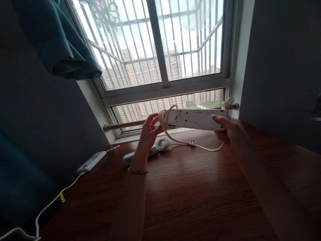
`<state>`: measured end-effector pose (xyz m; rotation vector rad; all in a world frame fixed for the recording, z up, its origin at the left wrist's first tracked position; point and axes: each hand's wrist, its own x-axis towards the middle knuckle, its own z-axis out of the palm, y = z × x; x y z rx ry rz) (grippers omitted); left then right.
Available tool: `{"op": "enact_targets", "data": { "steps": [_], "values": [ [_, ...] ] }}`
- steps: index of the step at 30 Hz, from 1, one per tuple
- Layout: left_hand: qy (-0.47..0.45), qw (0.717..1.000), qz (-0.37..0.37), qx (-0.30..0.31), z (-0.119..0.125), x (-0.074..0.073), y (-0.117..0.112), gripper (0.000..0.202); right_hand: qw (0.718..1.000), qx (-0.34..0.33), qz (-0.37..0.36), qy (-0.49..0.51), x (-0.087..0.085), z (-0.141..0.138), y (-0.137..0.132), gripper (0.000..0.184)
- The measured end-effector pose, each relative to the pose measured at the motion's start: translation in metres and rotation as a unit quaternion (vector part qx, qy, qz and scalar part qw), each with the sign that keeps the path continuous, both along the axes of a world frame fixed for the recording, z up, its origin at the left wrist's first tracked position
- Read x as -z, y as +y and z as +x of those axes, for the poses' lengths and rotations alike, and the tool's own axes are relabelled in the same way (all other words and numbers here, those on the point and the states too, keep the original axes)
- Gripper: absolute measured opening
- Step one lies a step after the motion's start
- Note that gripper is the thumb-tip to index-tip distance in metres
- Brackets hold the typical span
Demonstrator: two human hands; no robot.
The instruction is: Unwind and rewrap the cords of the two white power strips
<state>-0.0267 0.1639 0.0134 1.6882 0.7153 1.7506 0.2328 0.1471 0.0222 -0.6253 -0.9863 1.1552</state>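
Observation:
I hold a white power strip (198, 119) level in the air above a dark wooden desk (200, 194), its underside facing me. My right hand (229, 129) grips its right end, fingers closed over the top edge. My left hand (149, 129) pinches the white cord (163, 121) where it loops around the strip's left end. A slack length of cord hangs under the strip toward my right hand. A plug (227, 103) sticks up behind the strip's right end.
On the desk near the window lie a white power bank (91, 162) with a cable running to the lower left, a second small device (129, 157) and a coiled white cable (163, 144). A barred window and a teal curtain (57, 40) are behind.

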Motion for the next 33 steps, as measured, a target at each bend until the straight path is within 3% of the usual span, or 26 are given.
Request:
{"op": "enact_targets", "data": {
  "steps": [6,9,14,21,26,33],
  "values": [
    [0.092,0.994,-0.055,0.008,-0.013,0.002,0.0,0.048,0.995,-0.014,0.011,-0.101,-0.003,0.011,-0.003,0.044],
    [0.077,0.996,-0.049,0.008,-0.016,0.003,0.002,0.049,0.993,-0.009,0.003,-0.119,-0.005,0.015,-0.004,0.042],
    [0.043,0.995,-0.064,0.06,-0.012,0.004,0.002,0.055,0.988,-0.064,0.004,-0.14,-0.008,0.02,-0.004,0.044],
    [-0.087,0.992,-0.078,0.05,0.002,0.004,0.003,0.027,0.982,-0.049,0.07,-0.17,-0.013,0.03,-0.011,0.042],
    [-0.062,0.985,-0.148,0.064,0.013,0.006,0.006,0.025,0.966,-0.034,0.085,-0.244,-0.012,0.046,-0.008,0.044],
    [-0.06,0.984,-0.15,0.07,0.019,0.004,0.001,0.021,0.959,-0.017,0.093,-0.266,-0.012,0.052,-0.013,0.045]
  ]
}}
